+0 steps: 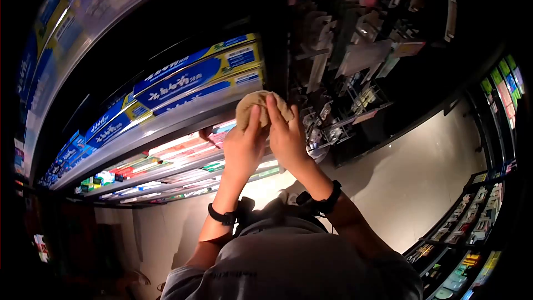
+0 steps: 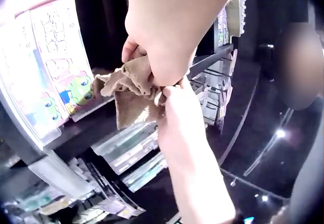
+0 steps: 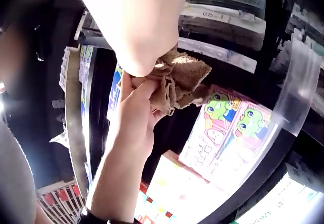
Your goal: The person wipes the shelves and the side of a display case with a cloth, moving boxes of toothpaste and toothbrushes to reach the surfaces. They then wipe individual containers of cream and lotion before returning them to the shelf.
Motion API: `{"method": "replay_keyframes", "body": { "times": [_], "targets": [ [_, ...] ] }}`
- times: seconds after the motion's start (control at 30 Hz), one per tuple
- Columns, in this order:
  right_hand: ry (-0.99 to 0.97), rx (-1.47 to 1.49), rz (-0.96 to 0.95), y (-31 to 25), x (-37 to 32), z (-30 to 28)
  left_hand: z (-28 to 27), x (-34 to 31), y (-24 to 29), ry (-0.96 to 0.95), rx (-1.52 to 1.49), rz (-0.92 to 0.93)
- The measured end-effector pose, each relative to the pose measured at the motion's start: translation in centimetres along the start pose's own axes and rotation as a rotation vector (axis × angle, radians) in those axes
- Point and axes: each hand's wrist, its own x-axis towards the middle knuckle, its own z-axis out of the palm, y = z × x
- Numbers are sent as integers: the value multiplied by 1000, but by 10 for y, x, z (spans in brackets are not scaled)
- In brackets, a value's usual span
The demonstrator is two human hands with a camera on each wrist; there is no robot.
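Note:
A brown cloth, crumpled and folded, is held up between both hands in front of the shelves. My left hand grips its near left side, and my right hand holds it from the right, close against the left. In the left wrist view, a loose flap of the cloth hangs below the fingers. The right wrist view shows the cloth bunched with ragged folds, the fingers of both hands pressed into it. Parts of the fingers are hidden behind the cloth and the hands.
Blue and yellow toothpaste boxes line the shelf at left, above a lower shelf of mixed packs. Hanging packets fill a dark rack at upper right. Boxes with a green frog cartoon stand close to the hands. Pale floor lies at right.

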Motion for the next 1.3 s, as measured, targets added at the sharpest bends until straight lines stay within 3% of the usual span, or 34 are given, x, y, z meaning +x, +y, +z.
{"method": "replay_keyframes", "body": {
  "times": [0.07,0.13,0.2,0.27,0.3,0.33,0.4,0.47,0.57,0.73,0.77,0.8,0.87,0.93,1.0,1.03,1.07,1.13,1.3],
  "targets": [
    [73,-25,-18,7,-16,17,0,-7,-5,-86,29,-5],
    [13,-62,41,15,-40,21,14,-21,-12,-130,-104,3],
    [-51,-62,8,25,-60,25,27,-42,-16,-281,-209,-170],
    [-35,7,-81,33,-64,26,30,-52,-19,-312,-258,-163],
    [-102,32,-16,35,-64,20,29,-51,-21,-282,-267,-58],
    [-44,4,-21,34,-53,17,26,-41,-18,-273,-269,-65],
    [130,-39,-37,30,-23,8,23,-9,-7,15,-283,259],
    [228,-6,-94,19,18,-11,18,24,5,156,-352,249],
    [160,35,-129,13,50,-26,5,44,19,83,-326,215],
    [15,34,93,34,-9,-4,43,-3,-9,44,-291,222],
    [-109,45,232,46,-36,2,52,-21,-17,-92,-286,193],
    [-150,86,306,50,-53,7,54,-32,-23,-92,-289,186],
    [-181,86,288,59,-78,15,56,-49,-37,-384,-408,140],
    [-294,110,401,51,-68,6,54,-47,-45,-393,-441,174],
    [-244,201,502,48,-59,4,48,-40,-45,-445,-449,181],
    [-201,134,387,48,-53,2,45,-32,-42,-374,-461,232],
    [-196,128,389,42,-48,1,41,-26,-38,-375,-467,237],
    [17,68,316,21,-32,4,36,-18,-31,-291,-519,201],
    [5,-46,218,27,-67,25,42,-53,-50,-291,-329,198]
  ]
}}
